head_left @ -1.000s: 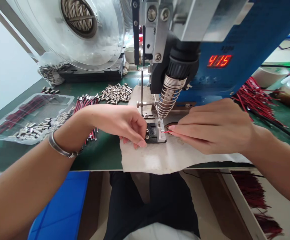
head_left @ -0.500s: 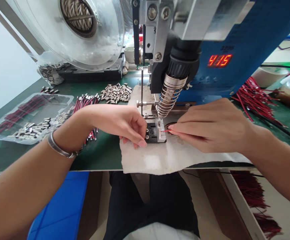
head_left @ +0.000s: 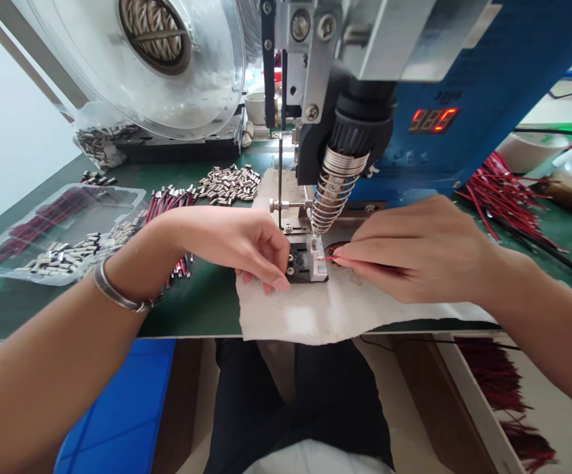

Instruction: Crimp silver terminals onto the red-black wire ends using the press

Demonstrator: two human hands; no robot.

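Note:
My right hand (head_left: 421, 250) pinches a thin red wire (head_left: 328, 258) between thumb and fingertips. The wire's tip points left, at the white block (head_left: 318, 262) on a small black fixture (head_left: 299, 263). At the fixture's left end rests my left hand (head_left: 251, 247), closed, its fingers curled under and the thumb lying along them. What the left fingers hold, if anything, is hidden. Directly above the block hangs a soldering head (head_left: 342, 171) with a metal spring around its lower part. A pale cloth (head_left: 305, 319) lies beneath the fixture.
Small metal connectors (head_left: 229, 184) are heaped behind my left hand. A clear plastic tray (head_left: 63, 280) with wires and connectors stands at left. Red wires (head_left: 500, 197) lie right of the blue machine (head_left: 493, 99). A large clear reel (head_left: 73, 59) stands at the back left.
Both hands hold nearly the same place, and the red wire still points at the white block. The machine's red display reads differently, with segments partly lit.

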